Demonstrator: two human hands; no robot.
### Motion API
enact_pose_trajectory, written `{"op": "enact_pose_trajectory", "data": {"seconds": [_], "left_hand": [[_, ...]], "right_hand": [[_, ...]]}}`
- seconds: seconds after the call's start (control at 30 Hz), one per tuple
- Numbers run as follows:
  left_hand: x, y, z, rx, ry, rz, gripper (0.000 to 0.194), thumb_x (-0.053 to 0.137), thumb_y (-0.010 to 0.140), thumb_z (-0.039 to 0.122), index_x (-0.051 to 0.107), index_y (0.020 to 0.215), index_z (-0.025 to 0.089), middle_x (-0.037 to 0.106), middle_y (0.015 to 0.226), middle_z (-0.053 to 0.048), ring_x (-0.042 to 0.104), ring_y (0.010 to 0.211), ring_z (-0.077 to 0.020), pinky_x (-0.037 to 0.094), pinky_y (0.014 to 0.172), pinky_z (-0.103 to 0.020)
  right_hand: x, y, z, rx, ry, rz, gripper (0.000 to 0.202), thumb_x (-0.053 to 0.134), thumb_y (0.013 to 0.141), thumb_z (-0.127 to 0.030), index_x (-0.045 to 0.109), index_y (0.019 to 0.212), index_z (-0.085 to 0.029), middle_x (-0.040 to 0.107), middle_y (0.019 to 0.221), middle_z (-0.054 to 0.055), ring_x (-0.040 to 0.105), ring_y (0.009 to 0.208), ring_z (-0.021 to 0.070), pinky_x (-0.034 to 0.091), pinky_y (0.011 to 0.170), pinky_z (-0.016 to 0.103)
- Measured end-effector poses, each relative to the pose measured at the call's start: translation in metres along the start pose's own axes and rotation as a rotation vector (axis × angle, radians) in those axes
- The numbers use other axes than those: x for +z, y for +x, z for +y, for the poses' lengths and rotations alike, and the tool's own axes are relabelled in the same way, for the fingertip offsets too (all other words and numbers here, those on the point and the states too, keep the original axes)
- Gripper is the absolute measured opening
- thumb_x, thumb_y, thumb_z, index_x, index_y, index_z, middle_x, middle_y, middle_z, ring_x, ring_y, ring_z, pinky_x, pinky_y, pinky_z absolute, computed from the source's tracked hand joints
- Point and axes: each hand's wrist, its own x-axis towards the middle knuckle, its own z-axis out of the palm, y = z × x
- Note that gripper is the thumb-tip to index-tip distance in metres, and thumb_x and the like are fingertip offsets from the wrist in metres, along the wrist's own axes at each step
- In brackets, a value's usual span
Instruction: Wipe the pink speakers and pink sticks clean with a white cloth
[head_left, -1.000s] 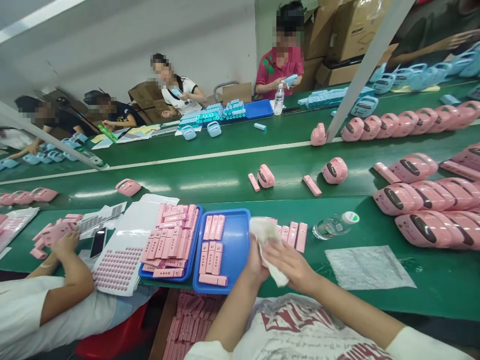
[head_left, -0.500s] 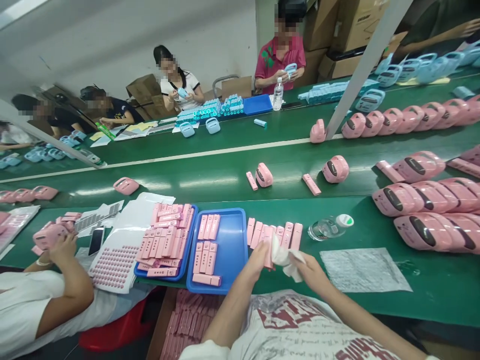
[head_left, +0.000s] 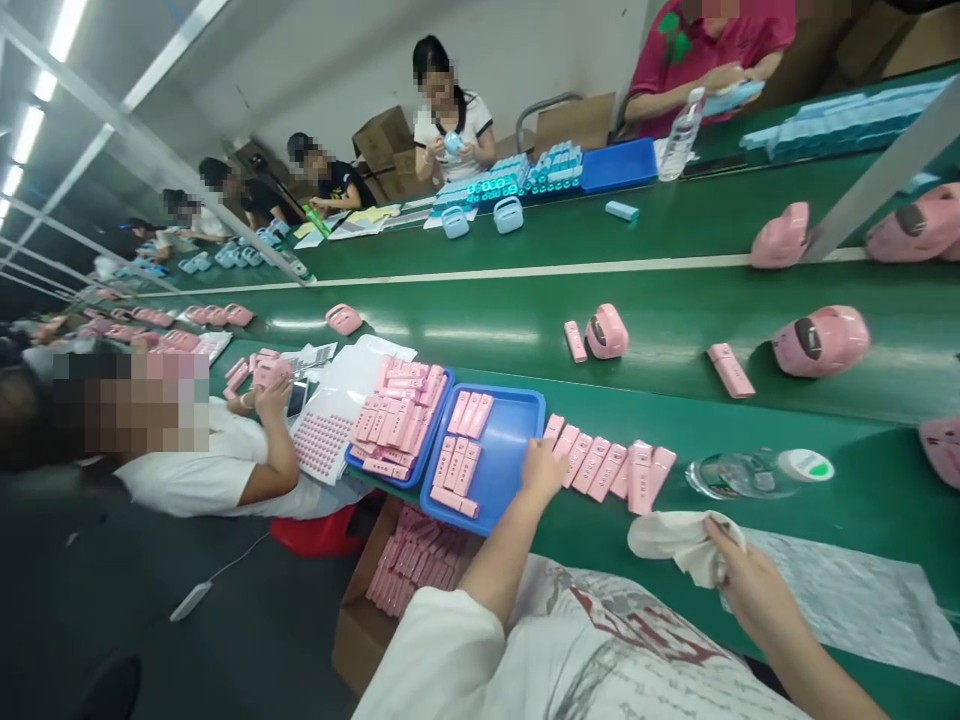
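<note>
Landmark: the half-filled blue tray (head_left: 510,440) on the green table (head_left: 585,540). Left hand (head_left: 543,472): at the tray's right rim, fingers curled down by the left end of the bar row (head_left: 596,465); cannot tell if it grips a bar. Right hand (head_left: 750,570): well right of the tray, fingers closed on the white cloth (head_left: 679,538), which hangs bunched out to the hand's left, nearer the tray. Bar row: pink bars side by side, tilted, starting just right of the tray, rightmost two overlapping. Inside the tray, left part: tray bars (head_left: 457,462), two groups of three, one more crosswise at the near end; right part bare. Just left of the tray: piled blue tray (head_left: 410,483), heaped with pink bars. Further left: sticker sheet (head_left: 324,445). Right of the tray, past the row: clear bottle (head_left: 757,473) on its side, and crinkled sheet (head_left: 855,600). Below the tray: open carton (head_left: 358,625) of pink bars
</note>
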Motion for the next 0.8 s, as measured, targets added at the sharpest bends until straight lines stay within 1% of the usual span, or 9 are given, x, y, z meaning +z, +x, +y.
{"op": "enact_pose_trajectory", "data": {"seconds": [0.13,0.2,0.3,0.37,0.5,0.57,0.63,0.73,0.8], "left_hand": [[-0.039,0.004,-0.051,-0.215,0.029,0.338,0.039,0.051,0.08,0.015,0.048,0.118,0.006,0.041,0.125,-0.024,0.031,0.125,-0.0378,0.026,0.099,-0.054],[-0.049,0.001,-0.074,-0.274,0.001,0.439,0.036,0.052,0.083,0.018,0.048,0.117,0.008,0.042,0.126,-0.021,0.032,0.124,-0.0357,0.029,0.098,-0.055],[-0.052,-0.002,-0.095,-0.268,-0.098,0.495,0.034,0.052,0.086,0.031,0.051,0.117,0.016,0.047,0.126,-0.011,0.045,0.116,-0.0264,0.038,0.095,-0.05],[-0.053,0.0,-0.099,-0.238,-0.197,0.477,0.032,0.055,0.084,0.032,0.054,0.112,0.016,0.05,0.122,-0.009,0.048,0.111,-0.024,0.041,0.093,-0.047],[-0.054,0.006,-0.09,-0.15,-0.474,0.319,0.03,0.065,0.074,0.029,0.056,0.099,0.014,0.057,0.102,-0.011,0.054,0.099,-0.0226,0.043,0.084,-0.036],[-0.049,0.002,-0.076,-0.092,-0.637,0.19,0.038,0.061,0.076,0.04,0.053,0.103,0.016,0.06,0.092,-0.009,0.058,0.086,-0.0192,0.046,0.075,-0.03],[-0.039,-0.008,-0.056,-0.049,-0.779,0.043,0.049,0.051,0.077,0.057,0.05,0.105,0.017,0.061,0.08,-0.006,0.059,0.069,-0.016,0.046,0.063,-0.028],[-0.018,-0.032,-0.02,-0.031,-0.897,-0.185,0.068,0.037,0.07,0.077,0.054,0.089,0.014,0.056,0.063,-0.003,0.052,0.049,-0.0122,0.041,0.047,-0.025],[-0.007,-0.048,0.004,-0.033,-0.986,-0.365,0.075,0.033,0.065,0.083,0.056,0.078,0.013,0.052,0.055,-0.003,0.048,0.043,-0.0109,0.037,0.041,-0.023]], "right_hand": [[0.008,-0.001,0.001,-0.003,0.008,-0.003,0.05,0.078,0.041,-0.053,0.057,0.071,-0.019,0.052,0.054,-0.005,0.044,0.047,0.009,0.035,0.038,0.019],[0.013,-0.002,-0.001,-0.008,0.023,-0.007,0.049,0.079,0.04,-0.052,0.056,0.068,-0.019,0.053,0.054,-0.004,0.046,0.047,0.0093,0.037,0.04,0.019],[0.02,-0.005,-0.003,0.013,0.055,0.009,0.049,0.081,0.038,-0.048,0.058,0.07,-0.019,0.056,0.057,-0.004,0.048,0.05,0.0097,0.04,0.041,0.019],[0.023,-0.005,-0.003,0.043,0.073,0.027,0.048,0.081,0.04,-0.045,0.059,0.073,-0.018,0.056,0.058,-0.003,0.049,0.05,0.0097,0.04,0.04,0.017],[0.026,-0.001,0.003,0.049,0.209,0.017,0.041,0.08,0.046,-0.036,0.06,0.078,-0.019,0.06,0.064,-0.003,0.054,0.056,0.0103,0.044,0.042,0.015],[0.029,0.001,0.006,0.048,0.287,-0.004,0.04,0.079,0.049,-0.035,0.06,0.081,-0.02,0.063,0.07,-0.002,0.058,0.061,0.0122,0.048,0.046,0.017],[0.037,0.001,0.005,0.021,0.329,-0.04,0.041,0.079,0.051,-0.037,0.06,0.083,-0.021,0.066,0.076,0.0,0.062,0.067,0.0161,0.052,0.052,0.021],[0.057,-0.002,-0.004,-0.151,0.309,-0.166,0.044,0.077,0.055,-0.044,0.061,0.088,-0.02,0.069,0.086,0.005,0.065,0.082,0.0227,0.056,0.067,0.031],[0.071,-0.005,-0.014,-0.375,0.179,-0.235,0.042,0.073,0.062,-0.047,0.063,0.092,-0.019,0.069,0.094,0.008,0.064,0.09,0.0252,0.054,0.078,0.037]]}}
